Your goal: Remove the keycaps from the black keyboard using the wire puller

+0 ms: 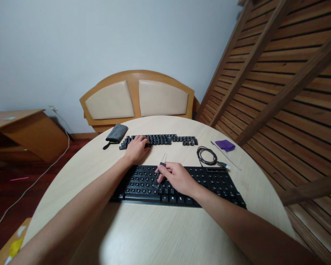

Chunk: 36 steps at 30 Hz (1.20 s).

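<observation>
My left hand (138, 148) reaches over the rows of loose black keycaps (161, 139) beyond the keyboard. Its fingers are bent down and closed around a black keycap, mostly hidden beneath them. In my right hand (176, 175) is a keycap puller (162, 166) with a dark handle and thin wire loops at both ends. That hand hovers over the middle of the black keyboard (149, 197). Many switches on the keyboard are bare; the space bar and several keys along its lower rows are in place.
A coiled black USB cable (206, 162) lies at right, near a thin metal rod (228, 158) and a folded purple cloth (225, 145). A grey pouch (117, 133) sits at the back left of the round table (143, 235). Wooden slats (287, 99) stand at right.
</observation>
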{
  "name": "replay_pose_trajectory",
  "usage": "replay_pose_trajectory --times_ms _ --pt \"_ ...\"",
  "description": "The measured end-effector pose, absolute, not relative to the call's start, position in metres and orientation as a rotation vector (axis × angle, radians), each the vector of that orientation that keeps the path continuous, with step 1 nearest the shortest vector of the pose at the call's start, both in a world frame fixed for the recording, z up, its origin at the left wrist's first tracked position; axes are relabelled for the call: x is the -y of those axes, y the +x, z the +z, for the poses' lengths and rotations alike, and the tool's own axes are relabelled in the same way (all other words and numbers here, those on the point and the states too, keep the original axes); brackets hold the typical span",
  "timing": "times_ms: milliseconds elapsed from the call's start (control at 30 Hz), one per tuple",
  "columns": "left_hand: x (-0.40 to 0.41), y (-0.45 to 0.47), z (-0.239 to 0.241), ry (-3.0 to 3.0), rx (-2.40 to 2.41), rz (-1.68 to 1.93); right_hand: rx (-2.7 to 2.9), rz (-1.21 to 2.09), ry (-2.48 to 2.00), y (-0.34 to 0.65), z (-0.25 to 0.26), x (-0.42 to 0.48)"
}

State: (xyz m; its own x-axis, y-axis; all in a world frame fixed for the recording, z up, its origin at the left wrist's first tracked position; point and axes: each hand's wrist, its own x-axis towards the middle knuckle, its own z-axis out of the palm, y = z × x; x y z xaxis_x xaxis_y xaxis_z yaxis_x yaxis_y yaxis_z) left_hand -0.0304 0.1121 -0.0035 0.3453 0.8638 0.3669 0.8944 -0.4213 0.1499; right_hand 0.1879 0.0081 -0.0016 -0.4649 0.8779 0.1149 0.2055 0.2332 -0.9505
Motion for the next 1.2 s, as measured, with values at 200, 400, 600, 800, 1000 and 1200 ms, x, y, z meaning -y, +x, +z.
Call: replay_pose_trajectory --times_ms 200,400,600,800,1000,1200 --pt "-0.091 -0.019 0.006 -2.534 1.749 -0.868 1.804 1.285 -0.96 0.187 -0.005 -0.008" --pt "-0.019 0.013 0.008 -2.625 1.961 -1.412 1.851 1.188 -0.952 0.189 -0.001 -0.01" --pt "0.027 0.021 0.006 -2.869 1.919 -1.907 1.869 1.153 -0.97 0.19 0.001 -0.009" --pt "0.026 0.012 -0.001 -2.897 1.995 -2.075 1.827 1.158 -1.02 0.19 -0.002 -0.009" --pt "0.029 0.009 -0.003 -2.93 2.001 -2.144 1.825 1.18 -1.047 0.189 -0.005 -0.008" --pt "0.027 0.01 -0.003 -2.931 1.981 -2.183 1.901 1.242 -1.049 0.193 0.004 -0.008"
